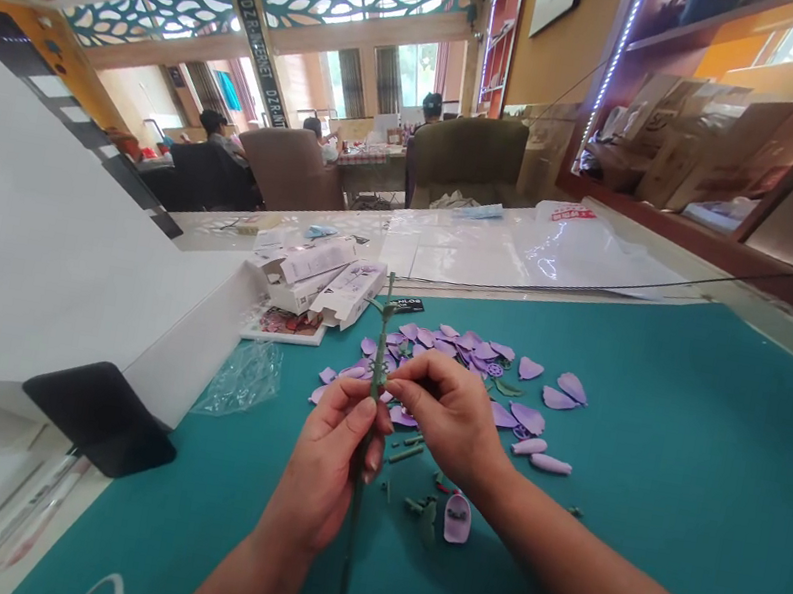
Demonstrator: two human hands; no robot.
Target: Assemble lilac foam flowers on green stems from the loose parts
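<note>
Above the teal mat (pixel 679 466), closed around a green stem (pixel 380 345) at mid-length: left hand (pixel 328 458), long axis of stem upright, pointing away from the body. Touching the same stem from the right: right hand (pixel 448 417), fingertips pinched narrow. Beyond, nearer to right hand, scattered purple petals (pixel 479 351); farther left, white boxes (pixel 322 285).

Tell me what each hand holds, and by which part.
Both hold one green stem. The left hand wraps its middle; the right hand pinches it with its fingers just above the left thumb.
</note>
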